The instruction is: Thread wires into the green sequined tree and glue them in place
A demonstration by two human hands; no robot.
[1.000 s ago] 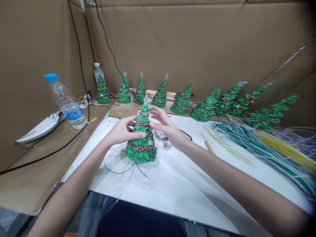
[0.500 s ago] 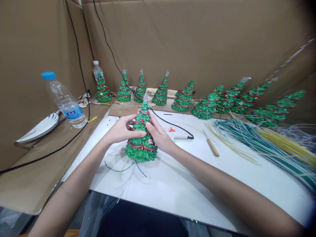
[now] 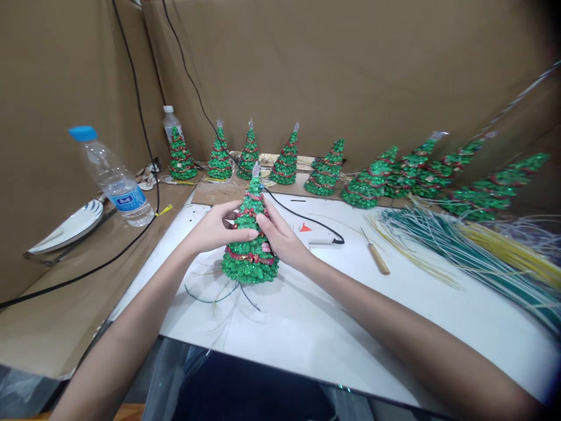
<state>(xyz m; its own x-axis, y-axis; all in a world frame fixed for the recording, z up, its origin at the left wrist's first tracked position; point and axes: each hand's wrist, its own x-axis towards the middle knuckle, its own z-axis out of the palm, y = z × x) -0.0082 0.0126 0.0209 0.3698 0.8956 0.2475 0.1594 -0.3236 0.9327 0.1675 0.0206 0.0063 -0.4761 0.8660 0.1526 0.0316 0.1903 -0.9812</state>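
A small green Christmas tree with red garlands, red bows and a clear tip stands upright on the white tabletop. My left hand grips its left side, thumb across the front and fingers behind. On the other side my right hand clasps the tree, thumb resting on its front. The fingers of both hands are partly hidden behind the branches. Thin dark wires trail out from under the base toward the near edge.
Several similar trees line the back. On the right lie an awl and bundled green and yellow strands. Behind my right hand is a white glue gun with a black cord. A water bottle and a plate are left.
Both hands keep their hold on the tree, with almost no movement. The view has shifted very slightly.
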